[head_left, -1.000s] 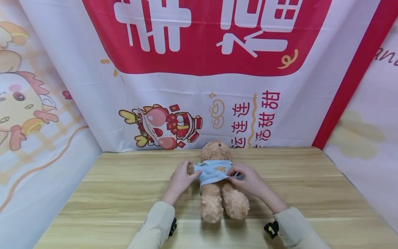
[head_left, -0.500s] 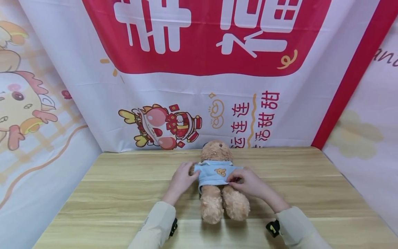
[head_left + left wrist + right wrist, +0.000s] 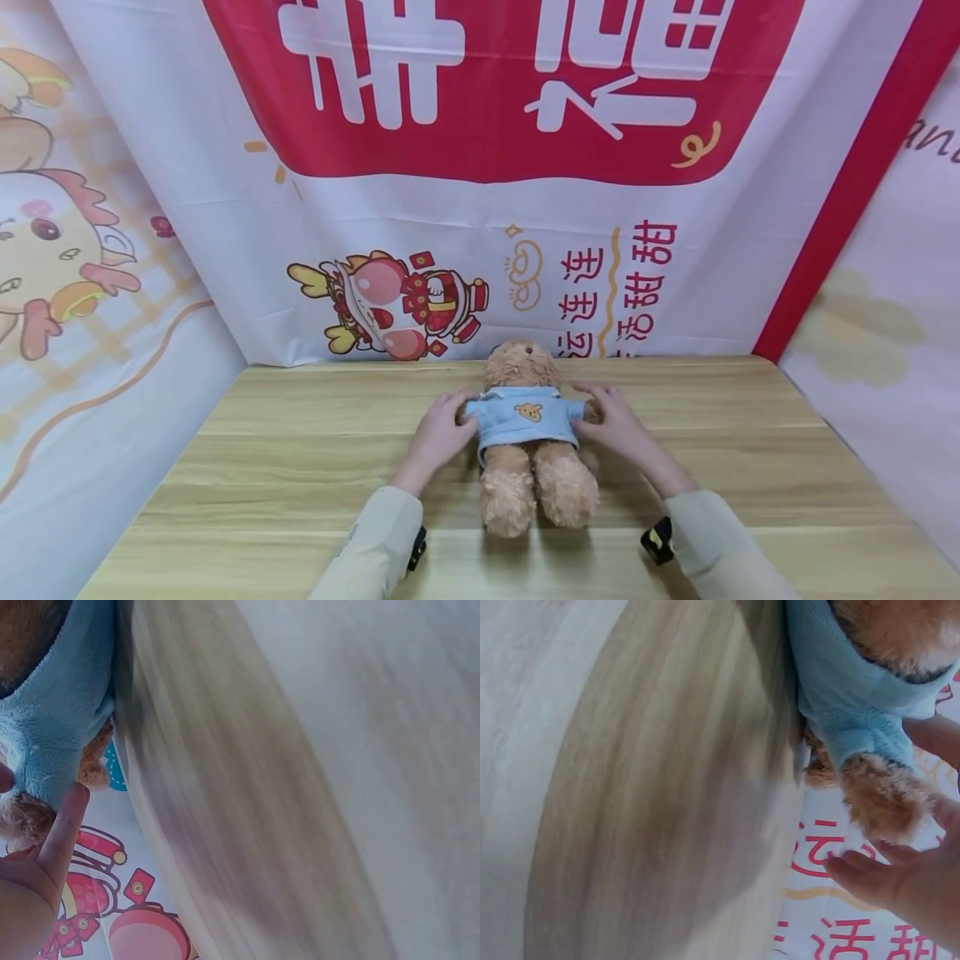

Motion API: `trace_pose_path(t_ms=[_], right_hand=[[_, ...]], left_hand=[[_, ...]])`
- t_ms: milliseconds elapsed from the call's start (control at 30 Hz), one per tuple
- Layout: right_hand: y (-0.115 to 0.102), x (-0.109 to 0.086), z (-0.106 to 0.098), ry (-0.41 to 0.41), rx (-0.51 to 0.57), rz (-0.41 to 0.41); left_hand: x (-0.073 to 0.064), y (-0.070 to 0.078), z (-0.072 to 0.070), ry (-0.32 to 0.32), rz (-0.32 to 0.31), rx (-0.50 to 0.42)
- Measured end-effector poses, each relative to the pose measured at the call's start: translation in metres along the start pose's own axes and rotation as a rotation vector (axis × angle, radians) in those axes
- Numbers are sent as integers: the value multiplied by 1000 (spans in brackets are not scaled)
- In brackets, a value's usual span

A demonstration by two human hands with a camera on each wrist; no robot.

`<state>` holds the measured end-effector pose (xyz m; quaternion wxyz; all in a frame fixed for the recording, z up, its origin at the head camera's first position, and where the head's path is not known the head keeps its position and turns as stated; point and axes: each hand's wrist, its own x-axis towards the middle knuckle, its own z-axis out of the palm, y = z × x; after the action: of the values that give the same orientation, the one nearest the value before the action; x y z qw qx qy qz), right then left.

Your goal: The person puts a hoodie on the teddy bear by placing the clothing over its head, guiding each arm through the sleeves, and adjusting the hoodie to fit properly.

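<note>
A fluffy light-brown teddy bear [image 3: 507,498] lies on its back on the wooden table, legs toward me, wearing a light blue shirt [image 3: 498,423] with a small bear patch. My left hand [image 3: 442,432] holds the arm on the left, the sleeve between thumb and fingers; the left wrist view has the index finger lying along that sleeve [image 3: 49,761]. On the other side, my right hand [image 3: 621,429] is around the opposite arm. In the right wrist view its thumb touches the sleeve and its loosely spread fingers lie by the furry paw [image 3: 885,799].
The wooden table [image 3: 315,483] stretches to both sides. Behind the bear's head hangs a white and red printed cloth [image 3: 487,200], meeting the table's back edge. Printed cloths also stand at left and right. Each wrist wears a small black camera [image 3: 657,542].
My right hand has let go of the shirt's hem and moved up and right to the bear's arm. The hem lies flatter and straighter. The left hand stays at its arm.
</note>
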<state>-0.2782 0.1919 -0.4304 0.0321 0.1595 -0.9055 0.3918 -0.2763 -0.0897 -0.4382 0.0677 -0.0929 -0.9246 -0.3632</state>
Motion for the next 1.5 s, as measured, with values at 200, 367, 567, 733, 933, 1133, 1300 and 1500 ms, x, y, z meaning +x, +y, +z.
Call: trace_pose_path(t_ms=[200, 367, 567, 733, 933, 1133, 1300, 1500], right_hand=[[6, 7, 5, -51, 32, 6], [0, 8, 9, -4, 9, 77], [-5, 8, 11, 41, -6, 118], [-3, 8, 10, 19, -4, 117], [-4, 6, 4, 98, 28, 63], [-7, 9, 1, 114, -178, -37], [-7, 10, 1, 72, -258, 5], [-5, 8, -3, 56, -112, 63]], left_hand=[[0, -2, 0, -17, 1, -5], [0, -4, 2, -23, 11, -39], [3, -8, 4, 14, 47, -51], [3, -9, 5, 10, 35, -77], [3, -10, 6, 36, 44, -96], [3, -6, 6, 53, 40, -50], [4, -8, 5, 47, 44, -48], [4, -15, 8, 65, 21, -63]])
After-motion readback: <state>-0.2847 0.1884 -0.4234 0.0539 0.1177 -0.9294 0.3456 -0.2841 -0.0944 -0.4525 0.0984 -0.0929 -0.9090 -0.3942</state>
